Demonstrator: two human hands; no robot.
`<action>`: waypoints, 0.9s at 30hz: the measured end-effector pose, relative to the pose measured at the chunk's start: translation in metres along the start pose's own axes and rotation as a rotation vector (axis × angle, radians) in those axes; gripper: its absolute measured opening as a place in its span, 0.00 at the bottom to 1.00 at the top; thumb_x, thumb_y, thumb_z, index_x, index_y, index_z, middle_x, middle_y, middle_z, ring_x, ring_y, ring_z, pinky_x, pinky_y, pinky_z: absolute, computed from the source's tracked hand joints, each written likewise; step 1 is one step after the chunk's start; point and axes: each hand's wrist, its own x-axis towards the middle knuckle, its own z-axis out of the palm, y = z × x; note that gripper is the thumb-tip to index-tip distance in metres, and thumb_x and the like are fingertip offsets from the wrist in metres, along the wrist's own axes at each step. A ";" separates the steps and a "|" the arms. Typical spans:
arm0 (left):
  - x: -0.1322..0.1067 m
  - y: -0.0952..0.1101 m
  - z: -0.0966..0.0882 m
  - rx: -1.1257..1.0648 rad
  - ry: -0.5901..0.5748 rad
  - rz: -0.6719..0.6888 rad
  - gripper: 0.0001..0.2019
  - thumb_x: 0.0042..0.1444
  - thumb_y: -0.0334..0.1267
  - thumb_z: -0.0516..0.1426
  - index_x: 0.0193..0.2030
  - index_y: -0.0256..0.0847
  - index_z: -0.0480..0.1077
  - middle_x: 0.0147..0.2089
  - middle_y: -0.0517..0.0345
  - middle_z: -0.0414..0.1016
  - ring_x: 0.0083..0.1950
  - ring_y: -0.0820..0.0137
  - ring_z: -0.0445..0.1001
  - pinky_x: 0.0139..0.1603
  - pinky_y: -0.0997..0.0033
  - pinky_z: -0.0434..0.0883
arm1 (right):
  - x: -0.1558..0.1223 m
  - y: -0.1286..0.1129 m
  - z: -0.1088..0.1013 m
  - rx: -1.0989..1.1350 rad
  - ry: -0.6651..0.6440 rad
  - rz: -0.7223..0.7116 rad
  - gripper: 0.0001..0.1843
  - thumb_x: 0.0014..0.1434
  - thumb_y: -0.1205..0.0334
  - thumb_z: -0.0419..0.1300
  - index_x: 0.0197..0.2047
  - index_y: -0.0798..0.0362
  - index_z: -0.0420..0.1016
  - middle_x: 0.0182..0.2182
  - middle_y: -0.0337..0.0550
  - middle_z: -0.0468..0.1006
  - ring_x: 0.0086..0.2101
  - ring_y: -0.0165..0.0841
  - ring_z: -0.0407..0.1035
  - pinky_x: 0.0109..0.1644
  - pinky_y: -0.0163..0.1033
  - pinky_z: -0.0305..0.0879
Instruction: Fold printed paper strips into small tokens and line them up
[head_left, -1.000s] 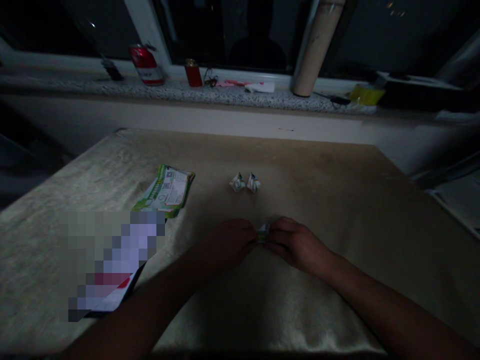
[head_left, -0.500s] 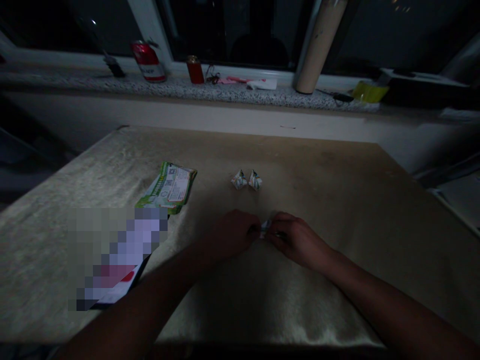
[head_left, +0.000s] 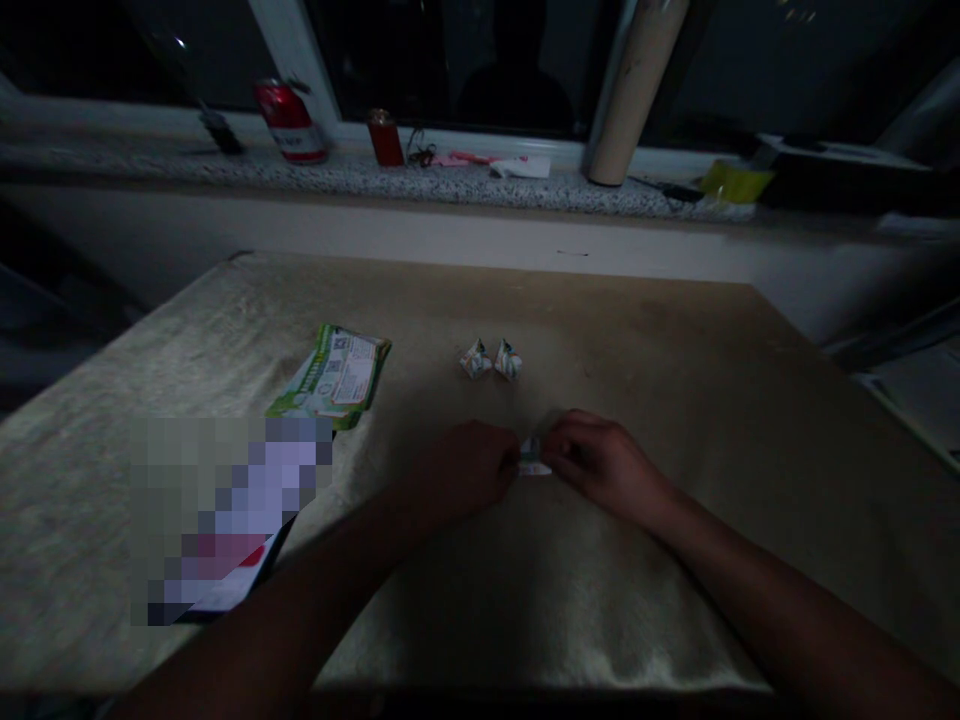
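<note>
Between my two hands is a small piece of printed wrapper [head_left: 533, 460], whitish with some colour, low over the table. My left hand [head_left: 476, 465] is closed, its fingertips on the wrapper's left edge. On the other side my right hand [head_left: 596, 455] pinches the right edge, thumb and forefinger together. Part of the wrapper is hidden by the fingers. Just beyond my hands, two small folded, pointed pieces of printed wrapper stand side by side, a left one [head_left: 476, 360] and a right one [head_left: 508, 361].
A green printed pouch [head_left: 336, 375] lies to the left, above a tablet-like screen [head_left: 240, 580] that is mostly blurred out. Behind the table [head_left: 637, 330], the stone windowsill [head_left: 442, 188] carries a red can [head_left: 291, 122], an orange-red lighter [head_left: 385, 138] and a cardboard tube [head_left: 636, 95].
My right fingers have shifted slightly on the wrapper, and more of it shows between my hands. My left hand is almost unmoved. The whole view has drifted a little.
</note>
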 end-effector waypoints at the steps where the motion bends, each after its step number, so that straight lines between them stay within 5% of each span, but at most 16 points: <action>1: 0.000 0.001 -0.001 0.002 -0.002 0.000 0.09 0.59 0.37 0.55 0.34 0.40 0.76 0.33 0.53 0.79 0.33 0.65 0.76 0.35 0.68 0.66 | -0.001 0.001 -0.004 -0.003 0.031 0.035 0.06 0.62 0.66 0.61 0.32 0.53 0.76 0.31 0.40 0.74 0.31 0.30 0.70 0.36 0.35 0.64; 13: 0.002 0.003 -0.004 0.019 -0.030 0.002 0.10 0.59 0.36 0.54 0.34 0.39 0.76 0.33 0.51 0.79 0.34 0.64 0.76 0.36 0.67 0.68 | 0.000 0.005 -0.001 -0.245 -0.109 0.173 0.09 0.57 0.59 0.68 0.28 0.52 0.76 0.26 0.37 0.76 0.26 0.29 0.68 0.30 0.34 0.57; 27: 0.002 0.006 -0.006 0.014 -0.039 -0.026 0.09 0.58 0.37 0.54 0.34 0.39 0.76 0.33 0.51 0.79 0.34 0.63 0.77 0.36 0.66 0.68 | -0.003 0.009 -0.006 -0.140 -0.124 0.200 0.05 0.57 0.64 0.67 0.29 0.52 0.78 0.24 0.34 0.77 0.25 0.28 0.71 0.30 0.33 0.59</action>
